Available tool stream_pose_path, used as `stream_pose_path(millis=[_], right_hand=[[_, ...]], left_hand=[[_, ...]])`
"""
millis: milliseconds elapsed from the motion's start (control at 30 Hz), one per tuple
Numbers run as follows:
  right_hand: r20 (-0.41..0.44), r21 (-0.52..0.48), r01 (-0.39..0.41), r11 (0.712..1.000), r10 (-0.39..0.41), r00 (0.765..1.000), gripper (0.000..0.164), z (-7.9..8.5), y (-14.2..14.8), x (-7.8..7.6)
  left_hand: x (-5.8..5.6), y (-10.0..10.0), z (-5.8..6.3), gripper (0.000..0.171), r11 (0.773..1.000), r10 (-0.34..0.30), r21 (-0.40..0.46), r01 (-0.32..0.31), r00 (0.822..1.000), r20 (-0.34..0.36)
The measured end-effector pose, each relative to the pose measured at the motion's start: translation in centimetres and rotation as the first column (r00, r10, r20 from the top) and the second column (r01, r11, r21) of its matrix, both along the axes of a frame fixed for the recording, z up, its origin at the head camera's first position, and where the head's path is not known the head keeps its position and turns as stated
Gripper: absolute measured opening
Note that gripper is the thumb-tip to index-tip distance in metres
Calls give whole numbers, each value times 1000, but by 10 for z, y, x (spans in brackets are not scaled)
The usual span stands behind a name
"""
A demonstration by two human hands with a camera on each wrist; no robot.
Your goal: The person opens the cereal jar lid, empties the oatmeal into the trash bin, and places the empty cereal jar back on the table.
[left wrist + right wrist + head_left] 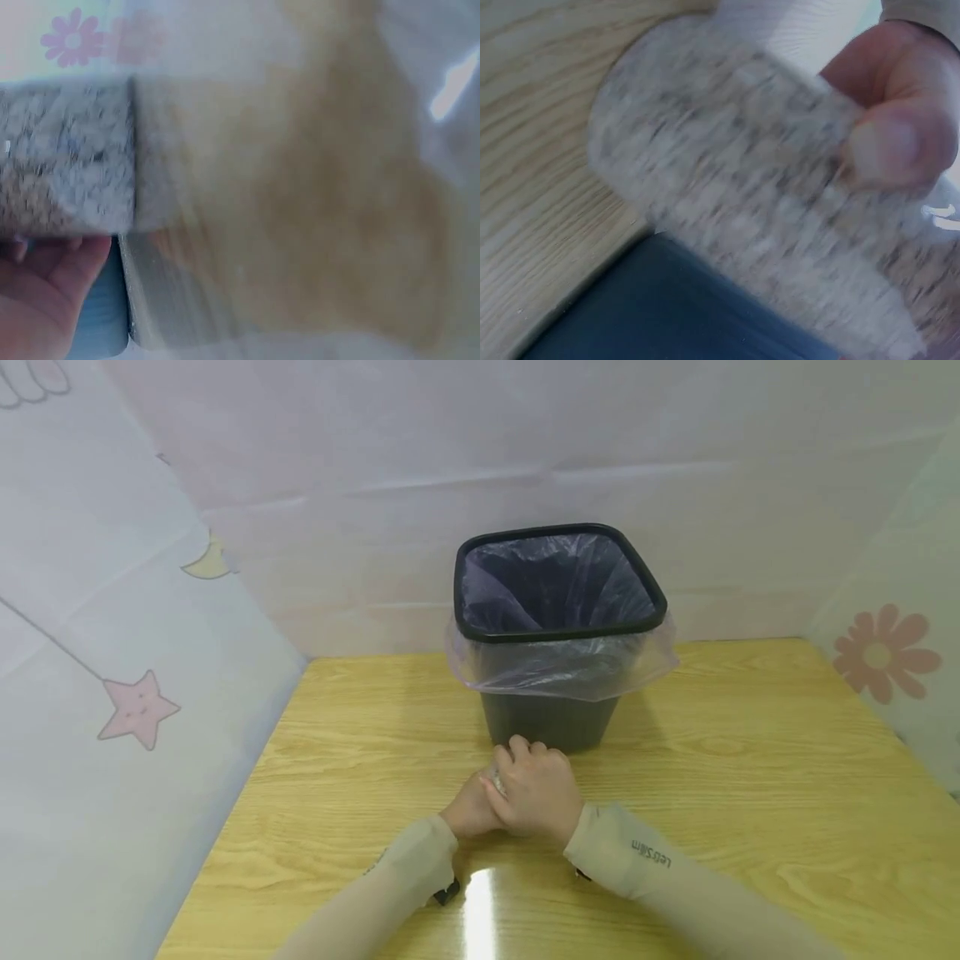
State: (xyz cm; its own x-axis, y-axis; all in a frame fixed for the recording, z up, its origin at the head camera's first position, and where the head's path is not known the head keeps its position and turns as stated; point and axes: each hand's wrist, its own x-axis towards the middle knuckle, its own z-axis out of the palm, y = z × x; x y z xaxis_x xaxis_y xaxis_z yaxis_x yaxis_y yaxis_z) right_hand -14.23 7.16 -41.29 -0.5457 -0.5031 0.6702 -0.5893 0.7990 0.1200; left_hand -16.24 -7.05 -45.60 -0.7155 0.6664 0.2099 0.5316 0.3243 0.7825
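In the head view my two hands meet in front of a black waste bin lined with a thin purplish plastic bag. The right hand lies over the left hand and covers much of it. Between them a bit of a whitish speckled object shows. Up close in the right wrist view, this speckled object looks grey, white and brown like granite, with a rounded end, and the right thumb grips it. In the left wrist view, left fingers hold its underside; its exact kind is unclear.
Under the hands spreads a wood-grain table. A pale wall sheet stands behind the bin, with printed side sheets at left and right. A small dark item sits under the left wrist. Brownish blur fills much of the left wrist view.
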Motion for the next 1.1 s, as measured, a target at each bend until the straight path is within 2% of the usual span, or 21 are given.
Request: stream_pose_path(millis=[100,200,300,367,433,500,600,700,767,900,967,1000,1033,1100], right_hand=[[-9,12,-34,999,34,999,36,1,2,-1],[-22,12,-68,998,68,997,37,2,4,-3],[-37,20,-100,995,101,994,45,2,5,-6],[-47,30,-119,992,120,992,54,3,6,-8],[-52,42,-137,990,139,989,62,3,8,-10],[-56,50,-156,986,159,986,64,3,9,-11],[-57,57,-191,980,194,979,62,3,11,-14],[-49,64,-237,969,240,969,61,3,13,-17],[-36,72,-259,963,262,964,62,3,14,-18],[-15,89,-257,962,259,966,61,3,13,-17],[-9,97,-236,967,238,971,59,3,12,-15],[-8,98,-225,969,227,974,58,3,12,-14],[-6,97,-214,972,215,977,57,3,12,-13],[-8,90,-191,977,192,981,55,3,11,-11]], left_hand=[[-1,-1,-3,52,999,-17,28,15,999,48],[-1,-1,-2,55,999,-9,43,5,996,92],[-1,-1,1,49,1000,9,10,-10,997,71],[-1,0,3,45,1000,4,-24,-3,999,44],[-2,1,5,42,999,-10,-41,12,999,51],[-2,2,6,43,998,-24,-51,28,997,76],[-2,3,6,44,997,-14,-81,20,997,76],[-3,4,5,46,994,4,-107,3,998,66],[-4,4,5,46,990,3,-139,1,999,34],[-4,3,6,45,977,-71,-207,53,994,-80],[-4,2,7,44,977,-97,-199,79,992,-83],[-4,1,7,45,980,-105,-175,92,992,-66],[-3,1,7,46,987,-99,-128,97,995,-11],[-2,1,7,47,993,-91,-74,92,996,17]])
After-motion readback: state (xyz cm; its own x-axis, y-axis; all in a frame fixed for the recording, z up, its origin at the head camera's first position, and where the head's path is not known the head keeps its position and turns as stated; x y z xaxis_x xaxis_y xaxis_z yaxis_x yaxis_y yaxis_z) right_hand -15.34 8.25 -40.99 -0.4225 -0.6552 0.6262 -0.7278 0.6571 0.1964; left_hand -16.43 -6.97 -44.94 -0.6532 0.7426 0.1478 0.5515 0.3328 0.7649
